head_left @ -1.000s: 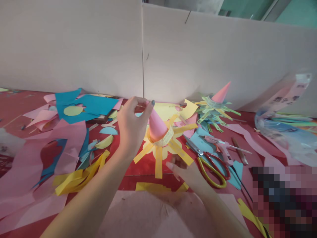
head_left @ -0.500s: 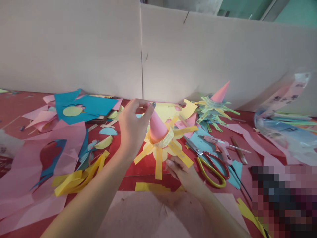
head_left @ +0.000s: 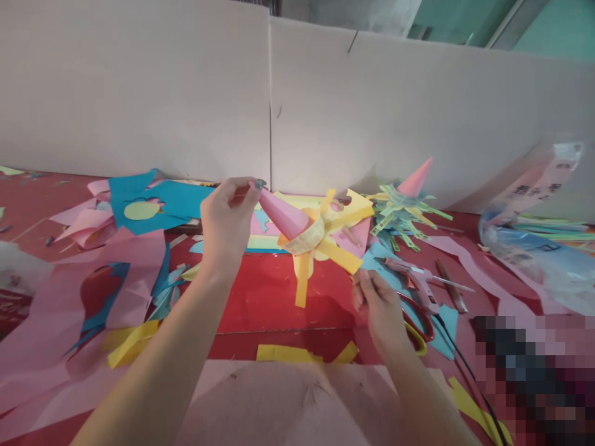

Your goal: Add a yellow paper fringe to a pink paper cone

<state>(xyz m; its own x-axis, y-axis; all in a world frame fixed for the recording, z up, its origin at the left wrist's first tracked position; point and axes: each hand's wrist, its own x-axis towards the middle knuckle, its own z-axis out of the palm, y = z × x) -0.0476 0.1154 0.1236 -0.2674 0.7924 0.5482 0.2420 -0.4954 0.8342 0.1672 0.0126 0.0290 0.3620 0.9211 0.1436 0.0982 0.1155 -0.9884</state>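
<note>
My left hand (head_left: 227, 220) pinches the tip of a pink paper cone (head_left: 288, 214), which leans over to the left in the air. Around the cone's base runs a pale yellow paper band (head_left: 310, 238) with yellow strips sticking outward and scalloped yellow paper behind. My right hand (head_left: 379, 303) has its fingertips closed at the end of one yellow paper strip (head_left: 341, 255), on the lower right. Under that hand lie scissors (head_left: 418, 316) with red and yellow handles, partly covered. Behind stands a similar pink cone (head_left: 416, 178) with green strips round its base.
A pink glue gun (head_left: 421, 285) with a black cord lies on the red table (head_left: 279, 297) at the right. Blue paper (head_left: 179, 198) and pink scraps (head_left: 134, 260) cover the left side. A clear plastic bag (head_left: 534, 241) is far right. Behind rises a pale panel (head_left: 139, 87).
The cone has tilted further, its tip going left with my left hand and its base rising. My right hand has moved right and up, from beneath the strips to one strip's end.
</note>
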